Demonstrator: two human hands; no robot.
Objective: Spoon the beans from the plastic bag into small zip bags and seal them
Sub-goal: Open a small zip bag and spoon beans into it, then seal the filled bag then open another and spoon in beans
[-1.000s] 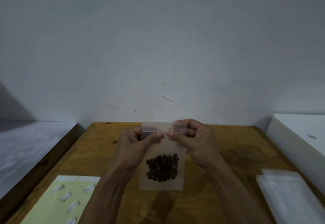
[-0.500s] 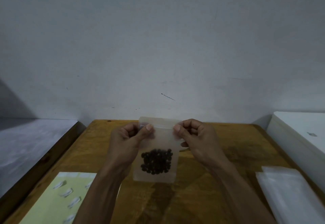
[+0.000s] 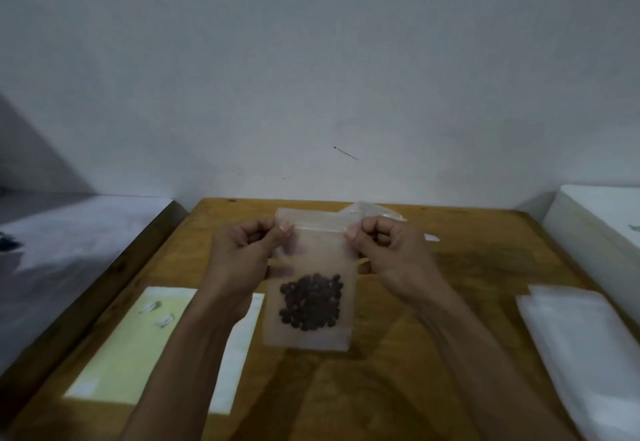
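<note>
The left hand (image 3: 247, 260) and right hand (image 3: 388, 253) pinch the two upper corners of the small frosted plastic zip bag (image 3: 311, 267) and hold it upright above the brown wooden bench (image 3: 467, 267), with the dark beans (image 3: 310, 301) pooled low inside. The film is thin, limp and probably slippery, so hold it at the stiffer zip strip, not at the sagging lower body. The dim view does not show whether the zip is fully closed.

Bare wooden table (image 3: 398, 388) between yellow label sheet (image 3: 138, 347) left, stacked empty bags (image 3: 585, 347) right; wall (image 3: 311, 60) behind.
</note>
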